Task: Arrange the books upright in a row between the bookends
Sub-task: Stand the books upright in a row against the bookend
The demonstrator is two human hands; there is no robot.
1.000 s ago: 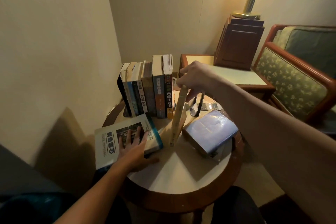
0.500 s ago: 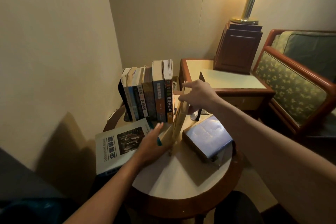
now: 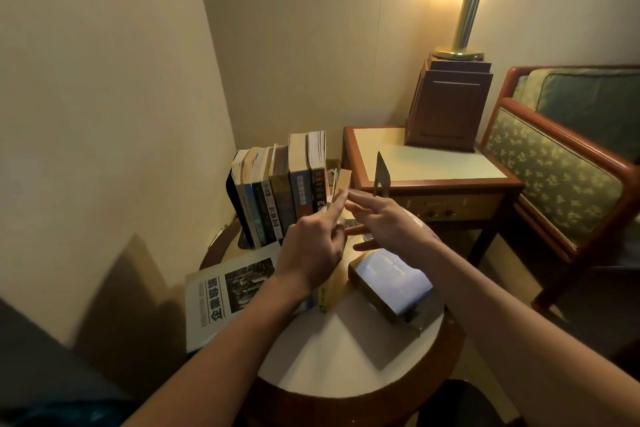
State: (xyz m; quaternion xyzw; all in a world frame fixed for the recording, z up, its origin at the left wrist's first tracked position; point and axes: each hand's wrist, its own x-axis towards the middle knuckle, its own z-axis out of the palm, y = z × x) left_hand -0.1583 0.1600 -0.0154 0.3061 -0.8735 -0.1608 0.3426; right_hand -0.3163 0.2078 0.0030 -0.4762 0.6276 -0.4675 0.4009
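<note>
Hands (image 3: 311,250) (image 3: 384,222) now together at leaning book (image 3: 343,181) on round table (image 3: 339,350), lamp (image 3: 467,10) behind.

We see a round table (image 3: 332,357) with a cream top and a dark wooden rim. At its far left, a row of upright paperback books (image 3: 284,198) stands against a black bookend (image 3: 232,198). A thin tan book (image 3: 341,182) stands just beside the row's right end, with a pointed silver metal bookend (image 3: 381,173) further right. A white-covered book with a dark photograph (image 3: 221,298) lies flat, overhanging the left edge. A thick blue-covered book (image 3: 394,282) lies flat on the right.
</note>
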